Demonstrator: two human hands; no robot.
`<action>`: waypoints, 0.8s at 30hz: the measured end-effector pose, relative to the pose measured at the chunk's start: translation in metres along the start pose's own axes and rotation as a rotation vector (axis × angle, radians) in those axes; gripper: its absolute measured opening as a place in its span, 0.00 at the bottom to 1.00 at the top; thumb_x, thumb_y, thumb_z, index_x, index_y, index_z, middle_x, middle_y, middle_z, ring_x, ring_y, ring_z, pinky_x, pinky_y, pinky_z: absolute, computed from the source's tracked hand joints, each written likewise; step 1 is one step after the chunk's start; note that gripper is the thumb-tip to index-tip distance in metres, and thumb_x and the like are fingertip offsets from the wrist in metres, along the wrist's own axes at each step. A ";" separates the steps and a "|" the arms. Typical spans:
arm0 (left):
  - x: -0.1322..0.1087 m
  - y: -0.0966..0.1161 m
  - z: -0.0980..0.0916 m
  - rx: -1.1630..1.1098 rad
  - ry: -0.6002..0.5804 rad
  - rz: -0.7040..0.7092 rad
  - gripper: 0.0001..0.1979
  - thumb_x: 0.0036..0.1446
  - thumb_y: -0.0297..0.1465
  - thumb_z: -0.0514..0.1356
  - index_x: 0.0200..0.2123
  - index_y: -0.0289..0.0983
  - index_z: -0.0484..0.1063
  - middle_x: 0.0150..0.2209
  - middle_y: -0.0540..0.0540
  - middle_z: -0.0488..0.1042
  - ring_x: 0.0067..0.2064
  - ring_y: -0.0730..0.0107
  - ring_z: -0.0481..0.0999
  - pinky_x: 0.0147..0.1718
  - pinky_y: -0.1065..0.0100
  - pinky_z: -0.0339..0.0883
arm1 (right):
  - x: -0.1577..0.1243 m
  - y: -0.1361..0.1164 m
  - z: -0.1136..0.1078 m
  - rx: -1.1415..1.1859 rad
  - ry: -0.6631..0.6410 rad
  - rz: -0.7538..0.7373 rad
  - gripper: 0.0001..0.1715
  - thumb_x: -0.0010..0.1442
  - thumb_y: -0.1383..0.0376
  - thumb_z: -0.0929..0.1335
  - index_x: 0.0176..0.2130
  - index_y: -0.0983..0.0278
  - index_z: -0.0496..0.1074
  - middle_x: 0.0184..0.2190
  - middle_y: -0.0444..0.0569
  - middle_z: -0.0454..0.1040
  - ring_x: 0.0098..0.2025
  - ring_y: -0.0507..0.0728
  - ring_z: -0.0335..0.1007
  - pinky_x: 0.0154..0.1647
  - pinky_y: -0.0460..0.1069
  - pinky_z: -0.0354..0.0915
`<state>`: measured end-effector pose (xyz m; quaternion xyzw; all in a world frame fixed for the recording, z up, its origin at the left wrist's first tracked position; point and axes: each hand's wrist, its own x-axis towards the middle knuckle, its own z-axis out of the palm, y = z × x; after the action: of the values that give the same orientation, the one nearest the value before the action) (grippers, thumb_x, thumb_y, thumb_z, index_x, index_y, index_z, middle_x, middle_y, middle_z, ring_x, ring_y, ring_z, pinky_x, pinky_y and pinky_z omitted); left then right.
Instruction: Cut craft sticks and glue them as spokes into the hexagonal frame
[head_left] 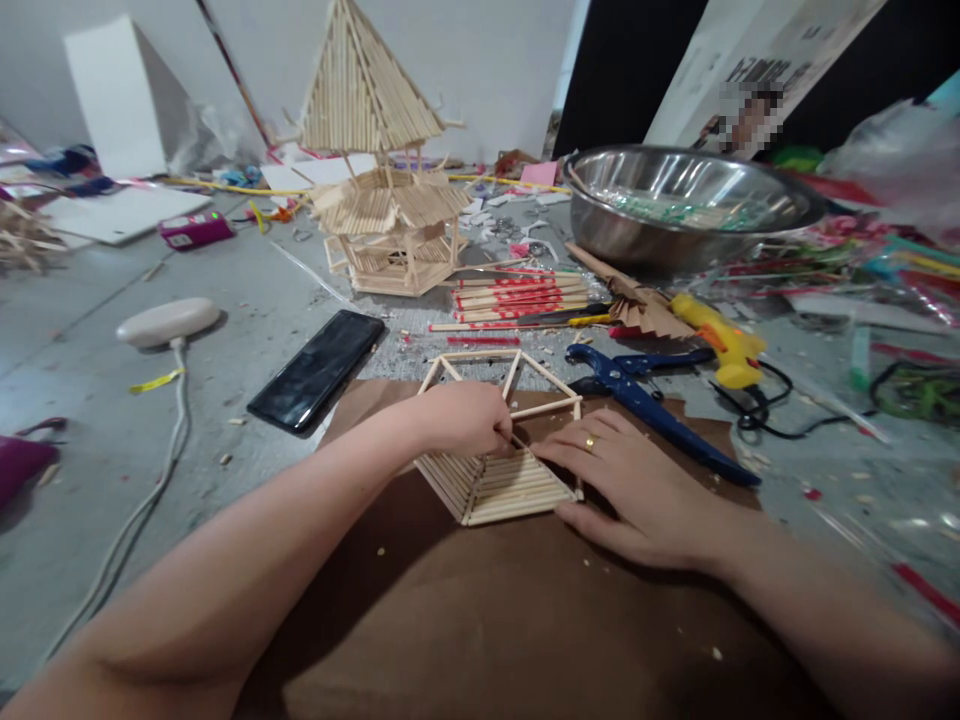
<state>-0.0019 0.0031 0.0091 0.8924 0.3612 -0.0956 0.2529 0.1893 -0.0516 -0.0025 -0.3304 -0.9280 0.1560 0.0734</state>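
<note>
A small angular frame of thin wooden sticks (525, 482) lies on a brown sheet (480, 610) in front of me. Two of its near panels are filled with side-by-side sticks; its far side shows only bare outlines. My left hand (469, 418) is closed over the middle of the frame, fingers curled down in a pinch. What sits between those fingertips is hidden. At the frame's right corner, my right hand (626, 485) grips it, thumb low on the near edge and fingers on the panel. A ring is on one finger.
Behind stands a stick pagoda (382, 190). Loose red-marked sticks (517, 298), a blue-handled cutter (660, 400) and a yellow glue gun (724, 340) lie beyond the frame. A phone (319, 370) and white corded device (169, 322) are left; a metal bowl (675, 235) is back right.
</note>
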 end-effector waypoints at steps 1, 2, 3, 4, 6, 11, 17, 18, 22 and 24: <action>0.000 0.000 0.000 -0.001 0.003 -0.001 0.12 0.45 0.36 0.52 0.28 0.40 0.74 0.24 0.50 0.73 0.21 0.78 0.63 0.21 0.75 0.51 | 0.002 0.000 -0.001 0.044 0.011 0.033 0.20 0.53 0.62 0.60 0.45 0.65 0.64 0.41 0.51 0.67 0.43 0.56 0.58 0.45 0.53 0.51; 0.000 0.000 0.000 -0.001 0.005 -0.006 0.12 0.45 0.36 0.52 0.28 0.40 0.74 0.24 0.50 0.73 0.21 0.78 0.63 0.21 0.75 0.52 | 0.004 -0.001 -0.001 0.087 0.022 0.078 0.18 0.54 0.62 0.58 0.44 0.65 0.65 0.39 0.50 0.68 0.42 0.55 0.59 0.44 0.51 0.52; 0.000 -0.001 0.001 -0.001 0.004 -0.013 0.12 0.45 0.36 0.52 0.28 0.40 0.74 0.24 0.50 0.73 0.21 0.78 0.63 0.21 0.75 0.52 | 0.007 -0.001 -0.002 0.121 0.029 0.131 0.16 0.55 0.63 0.57 0.41 0.65 0.67 0.37 0.49 0.69 0.41 0.54 0.60 0.43 0.50 0.53; 0.000 -0.001 0.001 0.000 0.002 -0.020 0.12 0.45 0.36 0.52 0.29 0.40 0.74 0.24 0.49 0.73 0.22 0.77 0.64 0.21 0.75 0.52 | 0.010 -0.002 -0.003 0.143 0.031 0.190 0.16 0.56 0.63 0.57 0.38 0.64 0.68 0.35 0.48 0.70 0.38 0.53 0.61 0.41 0.49 0.54; 0.001 -0.001 0.001 0.004 -0.003 -0.024 0.12 0.45 0.36 0.52 0.29 0.40 0.74 0.25 0.49 0.73 0.22 0.77 0.64 0.21 0.75 0.53 | 0.018 -0.002 -0.004 0.155 0.013 0.291 0.15 0.55 0.63 0.57 0.32 0.63 0.70 0.29 0.45 0.72 0.33 0.52 0.63 0.37 0.48 0.54; 0.001 -0.003 0.001 0.004 0.006 -0.013 0.12 0.44 0.34 0.53 0.30 0.40 0.74 0.26 0.48 0.74 0.23 0.76 0.66 0.21 0.75 0.53 | 0.033 0.001 -0.001 0.257 -0.055 0.430 0.13 0.51 0.61 0.60 0.28 0.62 0.71 0.24 0.43 0.72 0.27 0.50 0.64 0.29 0.45 0.55; 0.001 -0.002 0.002 -0.004 0.012 -0.026 0.13 0.43 0.35 0.53 0.30 0.41 0.74 0.25 0.47 0.73 0.22 0.75 0.65 0.20 0.74 0.52 | 0.039 0.003 0.006 0.342 -0.044 0.535 0.13 0.50 0.60 0.61 0.28 0.62 0.72 0.26 0.44 0.72 0.27 0.50 0.65 0.26 0.43 0.55; 0.001 -0.002 0.002 -0.004 0.016 -0.026 0.13 0.43 0.35 0.53 0.30 0.41 0.74 0.25 0.47 0.73 0.22 0.75 0.65 0.20 0.74 0.52 | 0.039 0.003 0.007 0.344 -0.049 0.544 0.13 0.49 0.59 0.61 0.27 0.62 0.72 0.25 0.45 0.72 0.27 0.50 0.65 0.25 0.43 0.55; 0.000 -0.002 0.002 -0.001 0.018 -0.016 0.12 0.43 0.34 0.53 0.30 0.40 0.74 0.24 0.47 0.73 0.21 0.75 0.64 0.19 0.74 0.51 | 0.041 0.002 0.006 0.352 -0.064 0.562 0.13 0.48 0.59 0.61 0.26 0.63 0.71 0.24 0.45 0.72 0.25 0.50 0.64 0.24 0.43 0.55; 0.000 -0.002 0.002 0.001 0.014 -0.002 0.12 0.43 0.34 0.53 0.30 0.40 0.74 0.24 0.47 0.73 0.21 0.76 0.64 0.19 0.74 0.51 | 0.043 0.003 0.006 0.358 -0.070 0.573 0.13 0.48 0.58 0.62 0.26 0.63 0.71 0.24 0.45 0.72 0.25 0.50 0.64 0.24 0.44 0.55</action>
<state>-0.0032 0.0039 0.0067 0.8928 0.3639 -0.0898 0.2498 0.1566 -0.0241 -0.0075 -0.5541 -0.7571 0.3421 0.0516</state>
